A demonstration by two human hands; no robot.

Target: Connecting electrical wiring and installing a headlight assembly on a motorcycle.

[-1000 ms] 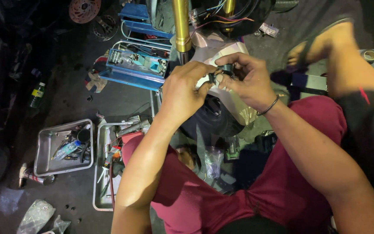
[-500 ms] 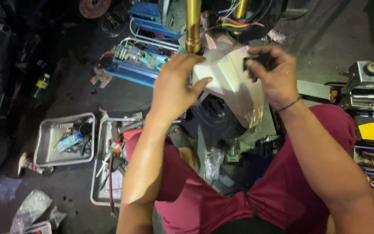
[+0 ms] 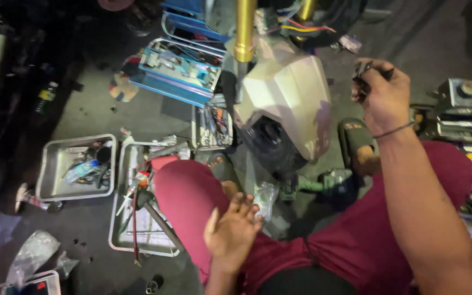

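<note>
Right hand (image 3: 384, 97) fingers clamped on small dark part (image 3: 363, 72), raised clear of pale fairing panel (image 3: 289, 93). Left hand (image 3: 232, 230) empty, fingers apart, over maroon knee. Part appeared off panel; refitting judged not done. Tool trays (image 3: 117, 218) nearby.

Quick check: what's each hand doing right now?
Left hand: open, empty, by the thigh.
Right hand: closed on a small dark part.
</note>
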